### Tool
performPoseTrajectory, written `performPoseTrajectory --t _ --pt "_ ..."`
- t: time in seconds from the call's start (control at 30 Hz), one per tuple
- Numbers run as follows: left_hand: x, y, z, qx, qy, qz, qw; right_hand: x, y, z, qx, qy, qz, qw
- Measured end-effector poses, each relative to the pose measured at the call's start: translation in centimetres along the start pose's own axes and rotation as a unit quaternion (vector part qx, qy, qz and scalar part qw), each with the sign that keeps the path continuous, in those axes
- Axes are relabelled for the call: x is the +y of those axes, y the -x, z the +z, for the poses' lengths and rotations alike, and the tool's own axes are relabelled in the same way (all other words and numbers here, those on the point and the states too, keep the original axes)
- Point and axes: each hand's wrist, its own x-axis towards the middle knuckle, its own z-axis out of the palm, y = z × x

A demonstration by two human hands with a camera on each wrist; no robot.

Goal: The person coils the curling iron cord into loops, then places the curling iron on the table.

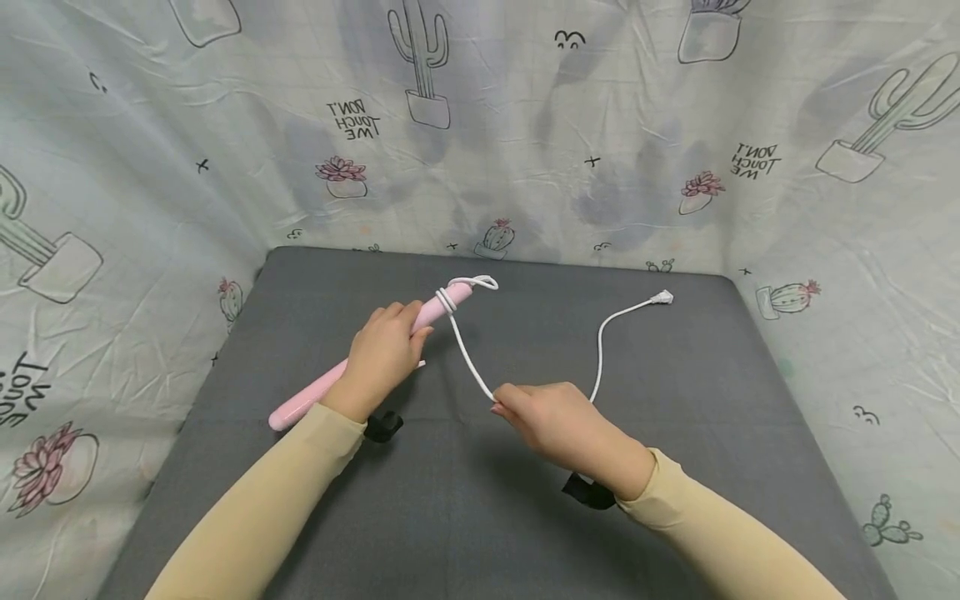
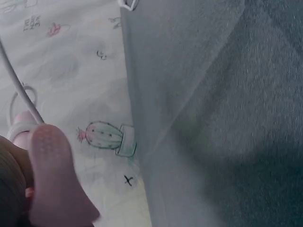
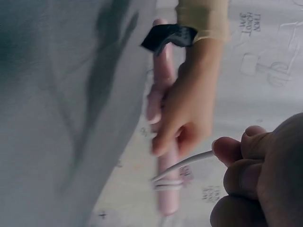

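Observation:
My left hand [image 1: 384,354] grips a pink curling iron [image 1: 309,397] round its middle, held slantwise above the table. The iron's far end points up and right in the head view. A white cord [image 1: 469,360] makes a couple of turns round that end, with a small loop beyond it. My right hand [image 1: 558,421] pinches the cord between thumb and fingers, and the stretch up to the iron hangs slightly bowed. In the left wrist view a dotted pink lever [image 2: 51,165] stands out from the iron. My left palm hides part of the iron.
The cord's free end runs from my right hand to a white plug [image 1: 662,297] at the back right of the grey table [image 1: 697,433]. Cloth with cactus prints [image 1: 517,150] hangs round the back and sides. Black straps [image 1: 590,492] show at both wrists.

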Motion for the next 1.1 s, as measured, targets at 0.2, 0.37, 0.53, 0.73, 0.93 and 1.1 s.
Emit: performPoseTrajectory --t 0.2,0.37,0.53,0.73,0.93,1.1 --pt "0.6 0.4 0.5 -0.035 -0.020 0.021 0.9990 0.2 -1.9 -2.0 0.030 0.025 -0.013 0.999" --pt "1.2 1.1 0.9 -0.081 -0.050 0.069 0.9930 1.3 -3.5 -3.6 0.036 0.056 -0.025 0.997" --pt "1.9 1.6 1.0 -0.124 -0.055 0.111 0.9845 2.6 -4.6 -4.7 0.046 0.066 -0.022 0.997" --pt "2.7 2.4 0.6 -0.158 -0.030 0.172 0.9717 3.9 -5.4 -5.3 0.058 0.051 -0.026 0.997" --pt "3.1 3.4 0.3 -0.158 0.005 0.239 0.9581 6.7 -5.7 -4.6 0.034 0.005 0.024 0.999" --pt "3.1 3.7 -0.1 -0.141 0.026 0.283 0.9484 8.9 -5.5 -3.6 -0.022 -0.050 0.120 0.991"
